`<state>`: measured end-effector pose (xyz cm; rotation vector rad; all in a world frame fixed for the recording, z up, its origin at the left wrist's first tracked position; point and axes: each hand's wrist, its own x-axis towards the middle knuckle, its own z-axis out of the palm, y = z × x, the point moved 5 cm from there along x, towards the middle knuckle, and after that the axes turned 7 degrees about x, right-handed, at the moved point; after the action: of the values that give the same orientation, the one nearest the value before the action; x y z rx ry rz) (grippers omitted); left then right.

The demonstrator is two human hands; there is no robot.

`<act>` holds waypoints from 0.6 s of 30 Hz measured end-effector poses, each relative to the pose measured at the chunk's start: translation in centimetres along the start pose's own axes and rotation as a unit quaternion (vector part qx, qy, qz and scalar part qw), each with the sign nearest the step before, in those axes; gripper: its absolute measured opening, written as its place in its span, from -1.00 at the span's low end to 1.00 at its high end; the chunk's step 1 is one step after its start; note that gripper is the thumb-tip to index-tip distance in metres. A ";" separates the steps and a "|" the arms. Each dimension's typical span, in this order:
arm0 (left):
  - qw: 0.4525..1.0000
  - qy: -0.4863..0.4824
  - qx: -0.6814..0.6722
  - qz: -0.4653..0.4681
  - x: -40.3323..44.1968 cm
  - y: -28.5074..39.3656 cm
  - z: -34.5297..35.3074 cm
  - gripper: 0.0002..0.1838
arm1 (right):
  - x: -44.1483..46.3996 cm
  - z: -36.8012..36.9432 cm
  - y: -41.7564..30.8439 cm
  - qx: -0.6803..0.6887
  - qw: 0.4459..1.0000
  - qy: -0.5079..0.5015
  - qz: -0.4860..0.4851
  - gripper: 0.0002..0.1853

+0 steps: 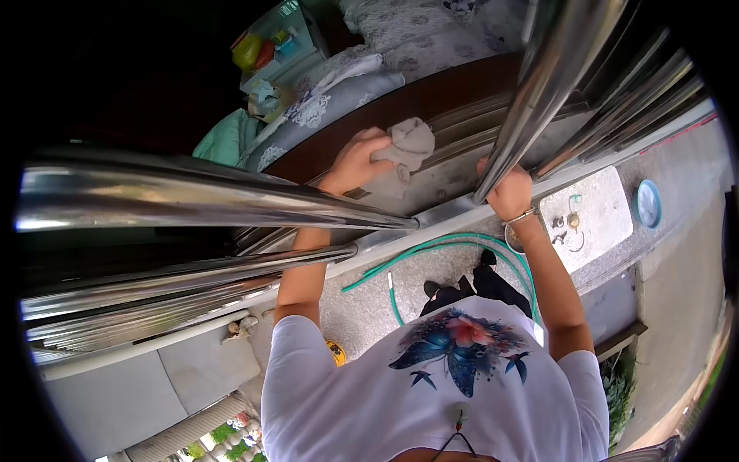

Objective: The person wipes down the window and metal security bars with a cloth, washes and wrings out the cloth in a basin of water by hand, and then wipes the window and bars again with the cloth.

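Note:
My left hand (359,159) reaches between the shiny metal bars and is closed on a crumpled grey-beige cloth (413,144). The cloth is over the grey window sill (450,179), close to the dark window track (462,127). Wrapped round the lower end of a thick upright metal bar (550,81) is my right hand (509,189), its fingers partly hidden by the bar. Another metal bar (215,198) crosses in front of my left forearm.
Behind the window lie patterned bedding (331,108) and a plastic bin (289,46) of small items. Below the sill, a green hose (439,240) curves round my feet. To the right are a pale slab (596,223) and a blue basin (647,204).

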<state>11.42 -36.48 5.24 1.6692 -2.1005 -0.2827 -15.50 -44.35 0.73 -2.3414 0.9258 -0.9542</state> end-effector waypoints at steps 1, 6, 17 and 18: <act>0.998 -0.020 0.061 0.026 0.8 1.7 1.4 -0.58 | -0.1 0.1 0.0 -0.003 1.000 0.002 0.004 -0.87; 0.991 -0.017 0.089 -0.097 -2.2 -1.2 0.4 -0.63 | 0.3 0.0 -0.1 -0.001 0.999 -0.005 0.035 -0.89; 0.960 0.183 0.043 -0.207 -4.7 -4.1 -6.6 -0.63 | 1.0 1.6 0.3 -0.072 0.990 -0.085 0.089 -0.82; 0.978 0.135 0.069 -0.147 -2.5 -3.7 -5.3 -0.61 | 1.0 1.5 0.3 -0.071 0.991 -0.074 0.086 -0.83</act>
<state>17.52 -34.45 7.86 1.9771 -1.7097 0.0032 -13.97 -45.06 -0.01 -2.3646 1.1453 -0.6574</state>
